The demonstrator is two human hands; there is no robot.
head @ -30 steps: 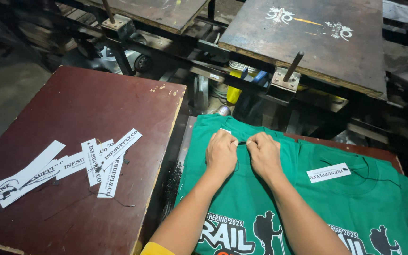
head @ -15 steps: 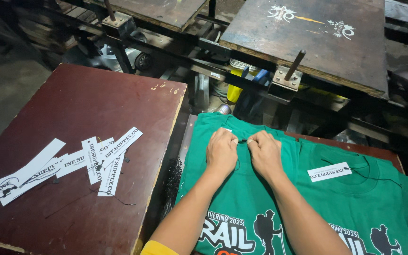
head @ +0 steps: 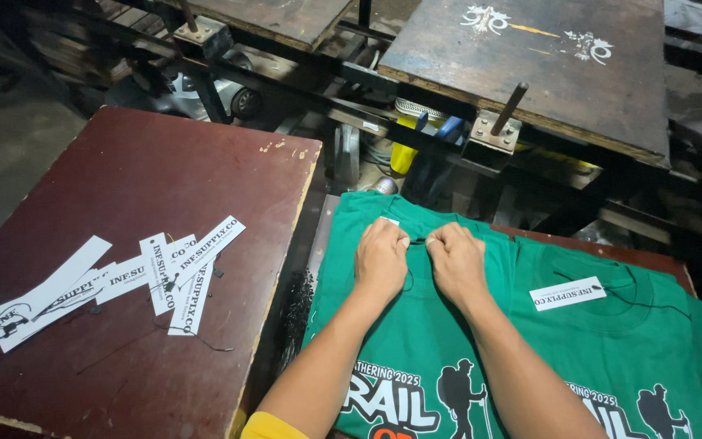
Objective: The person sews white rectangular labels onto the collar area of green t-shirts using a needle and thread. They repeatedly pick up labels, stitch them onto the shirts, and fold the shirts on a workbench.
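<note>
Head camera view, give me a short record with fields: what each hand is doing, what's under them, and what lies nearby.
left hand: left hand fisted at the collar of the green shirt, pinching a thin black string
right hand: right hand fisted beside it, knuckles close
second shirt: second green shirt to the right, white tag on it
left board: dark red board with a spread of white paper tags

To your left, white paper tags lie scattered on a dark red board; a second green shirt carries one tag.
</note>
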